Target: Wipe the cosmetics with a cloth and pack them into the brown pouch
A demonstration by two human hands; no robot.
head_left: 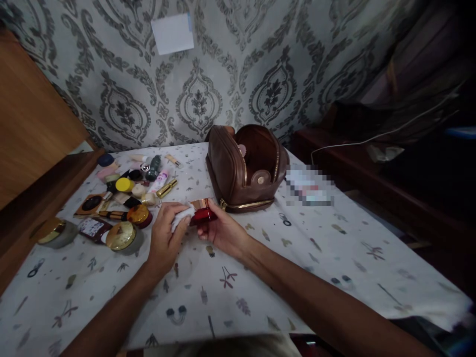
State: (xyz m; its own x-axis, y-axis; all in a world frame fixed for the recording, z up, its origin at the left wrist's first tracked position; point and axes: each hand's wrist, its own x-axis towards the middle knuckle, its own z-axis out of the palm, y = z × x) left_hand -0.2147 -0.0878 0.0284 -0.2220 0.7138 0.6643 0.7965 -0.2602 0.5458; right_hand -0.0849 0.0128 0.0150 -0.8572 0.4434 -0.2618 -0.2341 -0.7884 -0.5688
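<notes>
My left hand [167, 235] is closed on a crumpled white cloth or tissue [181, 218], pressed against a red cosmetic container [204, 214] with a gold-coloured top. My right hand [225, 232] grips that container from its right side, thumb on top and fingers underneath. Both hands are over the table, just in front of an unzipped brown leather bag [226, 166]. Left of my hands stand a gold-lidded jar [122, 237] and a dark red jar with an amber lid [139, 215]. A gold tube [167, 188] lies beyond my left hand.
Several cosmetics, including a yellow-lidded jar [125, 185] and a dark green bottle [153, 167], crowd the table's left side. A blurred-out item [310, 185] lies right of the bag. The patterned tablecloth [238, 307] covers the table; a wooden panel [37, 94] rises at left.
</notes>
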